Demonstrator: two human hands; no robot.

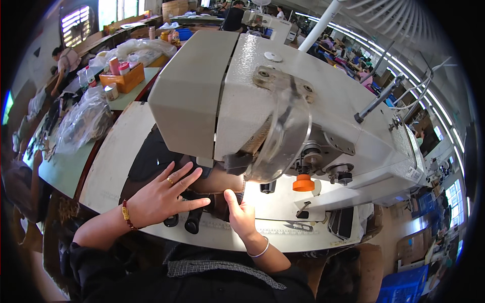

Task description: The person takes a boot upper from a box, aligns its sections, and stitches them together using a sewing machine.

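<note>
A brown, leather-like piece (222,183) with stitching along its edge lies under the head of a pale sewing machine (187,96). My left hand (164,197) rests on the left part of the work with its fingers spread, over dark material (151,156). Close to the lit stitching spot, my right hand (241,214) has its thumb on the piece's near edge and seems to grip it there; its other fingers are partly lost in glare. The machine's clear guard (288,136) and head hide the needle. Two black rounded parts (193,222) stick out below my left hand.
An orange knob (303,183) hangs under the machine arm. Thread snips (299,226) lie right of my right hand, beside a ruler strip (268,231) and dark flat pieces (341,223). At left, a side table holds a plastic bag (83,121) and an orange box (121,79).
</note>
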